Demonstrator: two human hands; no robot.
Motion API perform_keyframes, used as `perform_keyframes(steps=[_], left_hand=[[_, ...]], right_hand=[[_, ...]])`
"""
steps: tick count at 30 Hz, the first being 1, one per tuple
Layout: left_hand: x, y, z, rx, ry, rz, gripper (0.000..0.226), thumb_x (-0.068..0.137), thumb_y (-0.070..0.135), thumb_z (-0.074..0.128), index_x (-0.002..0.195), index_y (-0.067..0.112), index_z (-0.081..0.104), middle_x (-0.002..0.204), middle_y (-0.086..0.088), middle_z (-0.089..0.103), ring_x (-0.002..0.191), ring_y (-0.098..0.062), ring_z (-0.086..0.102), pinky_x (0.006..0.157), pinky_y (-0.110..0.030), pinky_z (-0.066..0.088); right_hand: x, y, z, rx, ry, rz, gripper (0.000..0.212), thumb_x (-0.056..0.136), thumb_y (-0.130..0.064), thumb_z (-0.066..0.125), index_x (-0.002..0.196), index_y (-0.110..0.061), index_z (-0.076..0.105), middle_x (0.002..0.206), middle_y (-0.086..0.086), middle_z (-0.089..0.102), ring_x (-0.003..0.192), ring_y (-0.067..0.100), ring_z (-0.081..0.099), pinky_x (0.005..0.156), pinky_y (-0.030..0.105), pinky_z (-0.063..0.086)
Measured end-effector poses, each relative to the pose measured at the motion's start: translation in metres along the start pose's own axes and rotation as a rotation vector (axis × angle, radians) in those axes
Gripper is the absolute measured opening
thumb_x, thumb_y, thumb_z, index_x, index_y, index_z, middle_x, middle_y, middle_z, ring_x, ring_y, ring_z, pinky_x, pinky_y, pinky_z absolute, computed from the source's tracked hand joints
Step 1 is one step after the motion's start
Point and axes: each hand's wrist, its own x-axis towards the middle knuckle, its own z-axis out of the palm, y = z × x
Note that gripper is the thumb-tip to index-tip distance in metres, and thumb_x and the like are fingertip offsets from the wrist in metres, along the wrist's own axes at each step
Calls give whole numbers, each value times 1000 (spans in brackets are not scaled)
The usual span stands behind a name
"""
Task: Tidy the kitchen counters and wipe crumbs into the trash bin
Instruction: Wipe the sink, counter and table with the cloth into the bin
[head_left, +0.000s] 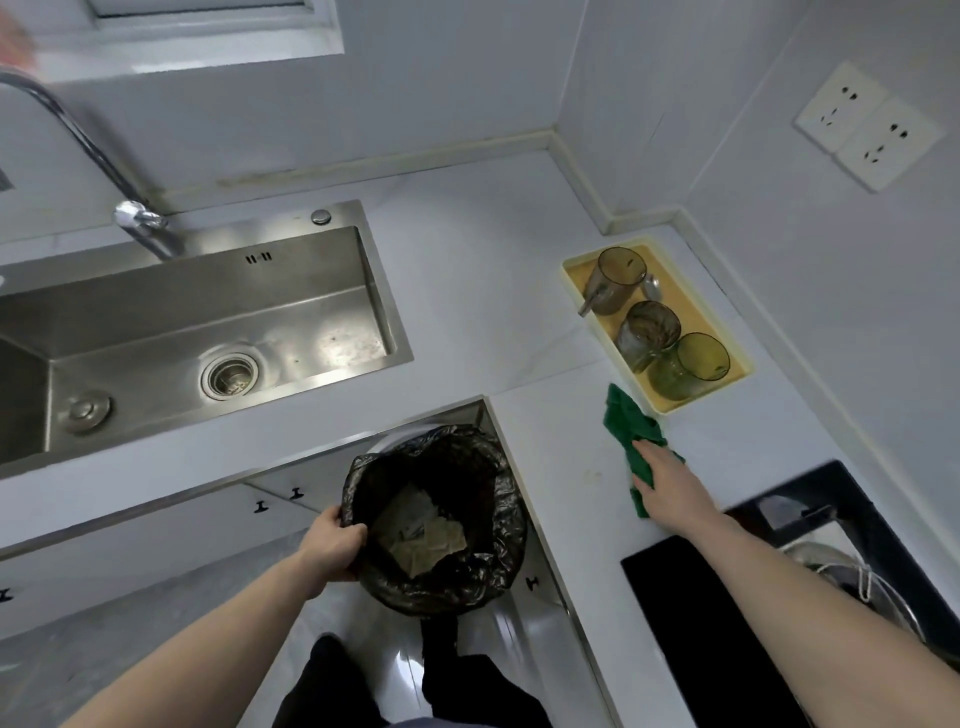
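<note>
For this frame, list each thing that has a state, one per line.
trash bin: open, black liner, paper scraps inside
left hand: grips bin rim
green cloth: crumpled on counter
right hand: presses cloth, fingers straight
sink: dry-looking, tap off
three glass cups: in yellow tray

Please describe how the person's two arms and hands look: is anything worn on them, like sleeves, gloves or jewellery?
Both forearms are bare as far as the picture shows; no sleeves reach into view. The left hand and the right hand wear no gloves. No watch, bracelet or ring is visible, though the fingers are partly hidden. There are no markings on the arms.
</note>
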Motion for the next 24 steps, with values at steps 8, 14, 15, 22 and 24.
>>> perform_keyframes(steps=[8,14,15,22,24], left_hand=[[-2,0,2,13,11,19,32,85,-1,54,113,16,54,96,-15,65,76,-37,71,55,-47,62],[-5,2,5,50,-4,33,32,89,1,54,117,14,52,96,-15,65,76,-38,71,58,-49,63],[-6,3,4,61,0,39,31,89,2,54,118,14,52,95,-16,65,75,-37,72,58,-48,63],[-11,6,-1,73,-15,53,32,89,2,54,119,15,50,96,-15,64,76,-37,72,54,-43,62],[-11,5,-2,62,-22,54,33,88,2,53,119,14,51,98,-17,64,78,-38,71,54,-44,62]], right_hand=[[-28,-47,53,230,132,44,54,104,-12,48,156,-15,36,158,7,37,144,25,36,119,35,24],[-67,-142,101,360,-75,-209,52,101,-15,56,151,-25,47,154,-5,46,143,13,40,118,21,22],[-70,-156,105,372,-94,-259,51,101,-16,57,150,-25,48,153,-6,48,141,12,42,116,17,23],[-68,-162,73,500,-4,-286,51,102,-19,56,150,-34,47,154,-11,46,140,6,40,121,31,30],[-62,-136,49,537,89,-213,51,102,-22,56,150,-38,44,154,-12,45,140,8,41,119,36,33]])
